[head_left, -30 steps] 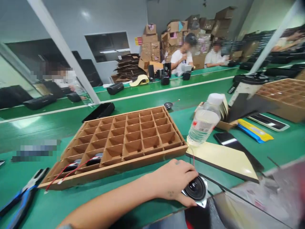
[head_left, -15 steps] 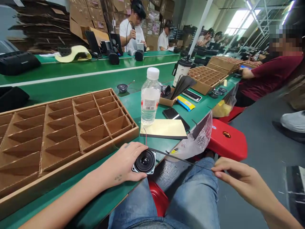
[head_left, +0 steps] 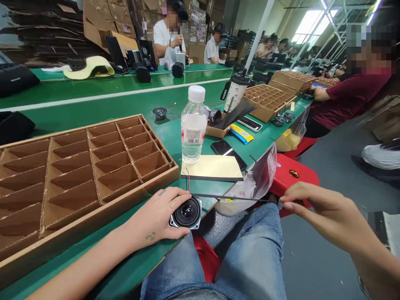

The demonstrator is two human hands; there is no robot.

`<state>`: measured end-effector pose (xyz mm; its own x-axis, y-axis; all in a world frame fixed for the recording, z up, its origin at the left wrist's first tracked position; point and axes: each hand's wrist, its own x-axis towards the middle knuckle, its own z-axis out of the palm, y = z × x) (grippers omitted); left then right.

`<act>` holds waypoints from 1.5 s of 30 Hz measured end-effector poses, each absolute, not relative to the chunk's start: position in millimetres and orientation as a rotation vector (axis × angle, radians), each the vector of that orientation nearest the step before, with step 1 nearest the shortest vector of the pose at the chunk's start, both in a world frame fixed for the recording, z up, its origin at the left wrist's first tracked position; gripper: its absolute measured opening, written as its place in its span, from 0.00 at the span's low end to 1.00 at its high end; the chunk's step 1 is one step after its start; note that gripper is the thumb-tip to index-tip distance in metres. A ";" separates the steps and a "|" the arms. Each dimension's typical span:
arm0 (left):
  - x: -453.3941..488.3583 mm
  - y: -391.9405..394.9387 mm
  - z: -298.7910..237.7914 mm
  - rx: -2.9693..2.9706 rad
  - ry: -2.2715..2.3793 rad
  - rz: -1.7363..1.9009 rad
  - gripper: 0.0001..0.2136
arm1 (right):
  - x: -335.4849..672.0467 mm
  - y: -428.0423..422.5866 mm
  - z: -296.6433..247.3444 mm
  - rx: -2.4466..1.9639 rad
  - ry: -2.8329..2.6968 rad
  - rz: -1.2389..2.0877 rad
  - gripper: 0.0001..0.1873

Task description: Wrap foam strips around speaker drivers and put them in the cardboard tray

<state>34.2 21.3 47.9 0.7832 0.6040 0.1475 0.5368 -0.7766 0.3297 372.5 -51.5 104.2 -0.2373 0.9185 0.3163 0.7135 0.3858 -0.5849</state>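
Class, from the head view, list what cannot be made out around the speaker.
Head view only:
The rear of the round speaker: hidden by its own front and the left hand.
The right end of the thin black strip: hidden by the right hand.
The water bottle's label text: too small to read.

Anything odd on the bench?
Yes: a crumpled clear plastic bag hangs over the edge of the bench near the right hand, sagging loose off the surface, unlike the items lying flat on it.
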 end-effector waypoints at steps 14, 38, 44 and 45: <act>39.4 24.9 57.8 2.737 0.917 0.169 0.30 | 366.8 -92.7 58.5 -1.341 -1.967 0.797 0.03; 56.9 17.2 94.1 2.878 0.956 -0.385 0.38 | 345.8 -68.5 84.2 -1.126 -2.169 0.707 0.05; 49.5 42.5 109.9 2.792 0.607 -0.344 0.28 | 366.4 -38.8 89.8 -1.234 -2.034 0.627 0.07; 49.1 41.3 107.7 2.818 0.629 -0.338 0.28 | 367.5 -35.2 89.0 -1.241 -2.022 0.620 0.07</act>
<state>49.1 41.3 107.7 0.8810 0.3867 -0.2724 0.4407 -0.8803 0.1759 367.5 -35.2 89.0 -0.3180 0.9000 0.2981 0.5783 0.4333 -0.6913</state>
